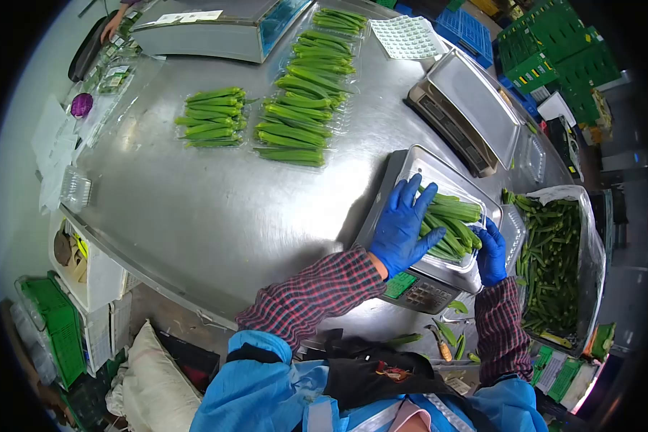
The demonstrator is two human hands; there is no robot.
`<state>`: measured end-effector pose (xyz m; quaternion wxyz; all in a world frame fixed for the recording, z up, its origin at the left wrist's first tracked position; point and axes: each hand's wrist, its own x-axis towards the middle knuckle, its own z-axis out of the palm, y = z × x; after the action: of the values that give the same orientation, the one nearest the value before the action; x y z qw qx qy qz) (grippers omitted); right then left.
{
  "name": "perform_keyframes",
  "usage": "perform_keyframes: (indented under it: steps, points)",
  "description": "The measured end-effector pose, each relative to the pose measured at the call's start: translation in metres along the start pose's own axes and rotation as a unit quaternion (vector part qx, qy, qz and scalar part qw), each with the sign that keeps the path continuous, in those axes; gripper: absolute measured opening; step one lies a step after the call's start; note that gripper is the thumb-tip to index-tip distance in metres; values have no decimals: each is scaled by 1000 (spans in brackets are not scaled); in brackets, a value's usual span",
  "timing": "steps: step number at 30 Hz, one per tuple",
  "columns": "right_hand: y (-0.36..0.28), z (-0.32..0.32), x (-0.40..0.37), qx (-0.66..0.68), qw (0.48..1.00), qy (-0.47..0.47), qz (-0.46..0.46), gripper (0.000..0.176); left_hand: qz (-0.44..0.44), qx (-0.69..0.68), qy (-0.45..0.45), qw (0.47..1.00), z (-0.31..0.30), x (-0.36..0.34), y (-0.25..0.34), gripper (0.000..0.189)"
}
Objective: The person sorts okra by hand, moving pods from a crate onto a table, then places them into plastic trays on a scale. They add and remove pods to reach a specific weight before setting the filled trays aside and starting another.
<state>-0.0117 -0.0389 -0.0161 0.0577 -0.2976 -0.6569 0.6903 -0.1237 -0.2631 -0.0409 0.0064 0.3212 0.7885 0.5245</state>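
Green okra pods (448,225) lie in a clear plastic tray (470,268) on the plate of a weighing scale (419,291). Both hands wear blue gloves. My left hand (403,229) rests over the left side of the pods, its fingers spread and stretched out. At the right edge of the tray is my right hand (491,253), its fingers bent in against the pod ends and the rim. Whether those fingers pinch a pod or the tray is hidden.
Okra packs (306,93) stand in a column on the steel table (216,209), with another pack (212,117) to their left. A lined crate of loose okra (554,259) is at right. A second scale (468,108) and a label sheet (408,37) lie beyond.
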Motion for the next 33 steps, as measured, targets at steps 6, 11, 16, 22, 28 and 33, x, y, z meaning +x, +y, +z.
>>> perform_keyframes:
  steps: [6, 11, 16, 22, 28, 33]
  points:
    - [-20, 19, 3, 4, 999, -39, 9, 40, -48, -134, 57, 988, -24, -19, -21, 63]
    - [-64, 104, 0, -174, 975, -141, 20, 37, -157, -322, 102, 928, -86, -50, -45, 63]
    - [3, 204, 21, -77, 961, -238, 116, 47, -253, -172, 128, 944, -152, -83, -116, 57]
    - [103, 275, 78, -157, 919, -267, 243, 51, -218, 89, 42, 971, -188, -87, -202, 63]
    - [105, 261, 88, -238, 930, -253, 115, 68, -174, 294, -119, 932, -187, -72, -134, 108]
    - [54, 256, 62, -225, 933, -280, -10, 65, -62, 344, -216, 912, -157, -99, -140, 109]
